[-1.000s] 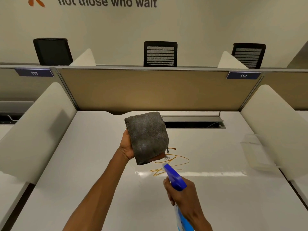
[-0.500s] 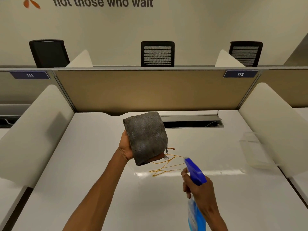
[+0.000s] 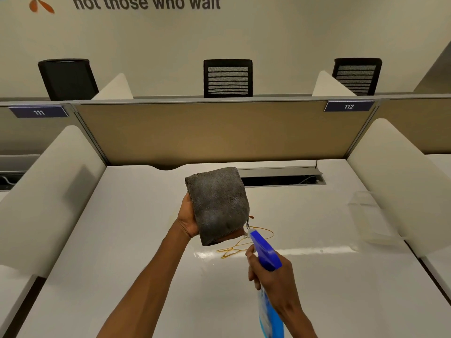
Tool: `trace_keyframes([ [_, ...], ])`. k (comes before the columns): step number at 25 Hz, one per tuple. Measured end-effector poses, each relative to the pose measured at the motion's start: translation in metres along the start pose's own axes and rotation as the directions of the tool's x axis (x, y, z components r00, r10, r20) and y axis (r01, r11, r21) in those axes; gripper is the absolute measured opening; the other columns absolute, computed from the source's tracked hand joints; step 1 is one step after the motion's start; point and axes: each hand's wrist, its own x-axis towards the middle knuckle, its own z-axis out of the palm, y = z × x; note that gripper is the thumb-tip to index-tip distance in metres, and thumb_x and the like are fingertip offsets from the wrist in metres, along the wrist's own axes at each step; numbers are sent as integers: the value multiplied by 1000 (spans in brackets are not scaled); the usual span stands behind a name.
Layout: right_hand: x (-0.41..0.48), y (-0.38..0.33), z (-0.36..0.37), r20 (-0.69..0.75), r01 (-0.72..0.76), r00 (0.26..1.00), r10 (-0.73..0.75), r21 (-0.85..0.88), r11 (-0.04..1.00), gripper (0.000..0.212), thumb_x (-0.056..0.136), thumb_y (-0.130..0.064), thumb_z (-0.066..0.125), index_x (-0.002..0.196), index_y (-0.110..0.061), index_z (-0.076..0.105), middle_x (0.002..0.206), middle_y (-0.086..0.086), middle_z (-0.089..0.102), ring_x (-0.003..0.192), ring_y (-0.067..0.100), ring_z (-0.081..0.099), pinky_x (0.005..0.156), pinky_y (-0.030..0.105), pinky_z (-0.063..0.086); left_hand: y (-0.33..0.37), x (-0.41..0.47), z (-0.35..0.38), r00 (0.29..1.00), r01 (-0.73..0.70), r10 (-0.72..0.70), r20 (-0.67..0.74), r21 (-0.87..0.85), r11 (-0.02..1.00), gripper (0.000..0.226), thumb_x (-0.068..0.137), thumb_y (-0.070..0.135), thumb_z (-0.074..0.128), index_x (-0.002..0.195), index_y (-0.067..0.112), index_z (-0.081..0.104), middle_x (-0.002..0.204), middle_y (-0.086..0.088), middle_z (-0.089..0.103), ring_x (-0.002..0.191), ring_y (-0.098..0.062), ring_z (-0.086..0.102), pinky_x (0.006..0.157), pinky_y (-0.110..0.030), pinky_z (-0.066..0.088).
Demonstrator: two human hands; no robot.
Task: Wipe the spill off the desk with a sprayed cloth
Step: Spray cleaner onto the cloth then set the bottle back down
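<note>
My left hand (image 3: 186, 217) holds a folded grey cloth (image 3: 218, 203) upright above the white desk (image 3: 122, 252), its flat face turned toward me. My right hand (image 3: 273, 276) grips a blue spray bottle (image 3: 266, 252); the nozzle points at the cloth's lower right corner, almost touching it. A thin orange squiggle of spilled liquid (image 3: 234, 250) lies on the desk just below the cloth, partly hidden by the cloth and the bottle head.
A tan partition (image 3: 214, 132) closes the desk's far side, with white dividers left (image 3: 48, 186) and right (image 3: 402, 179). A cable slot (image 3: 283, 180) runs along the back. A clear plastic holder (image 3: 371, 215) sits at the right. Black chairs stand beyond.
My right hand swung the spray bottle out to the right, then back left, so the nozzle is again close to the cloth. The left hand and cloth stayed put.
</note>
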Motion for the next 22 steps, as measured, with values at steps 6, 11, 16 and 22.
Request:
trace_keyframes([
  [6, 2, 14, -16, -90, -28, 996, 21, -81, 996, 11, 87, -17, 70, 82, -17, 60, 56, -1, 61, 52, 17, 58, 51, 20, 53, 1, 1, 1, 999, -29, 28, -22, -21, 999, 69, 96, 60, 31, 97, 11, 80, 97, -9, 76, 91, -27, 74, 79, -45, 61],
  [11, 11, 18, -31, -121, -62, 991, 62, 3, 998, 8, 89, -13, 66, 92, -7, 61, 58, 0, 62, 54, 18, 58, 51, 23, 53, -10, 11, 10, 999, -4, 4, -37, 4, 1000, 69, 96, 60, 31, 95, 12, 81, 95, -9, 76, 89, -26, 74, 78, -44, 61],
  [16, 15, 22, -49, -219, -33, 975, 31, -5, 999, 13, 86, -12, 70, 82, -19, 58, 52, -5, 60, 51, 18, 59, 51, 21, 53, -25, 28, 23, 998, 47, -46, -39, 26, 999, 71, 96, 62, 29, 94, 13, 81, 95, -9, 77, 88, -27, 74, 77, -45, 61],
  [22, 12, 29, -66, -138, -47, 989, 53, 52, 998, 11, 87, -11, 68, 85, -18, 60, 55, -7, 64, 54, 13, 63, 49, 17, 53, -47, 56, 44, 997, 77, -76, -22, 50, 996, 64, 91, 60, 39, 96, 12, 80, 97, -10, 76, 91, -27, 74, 81, -45, 60],
])
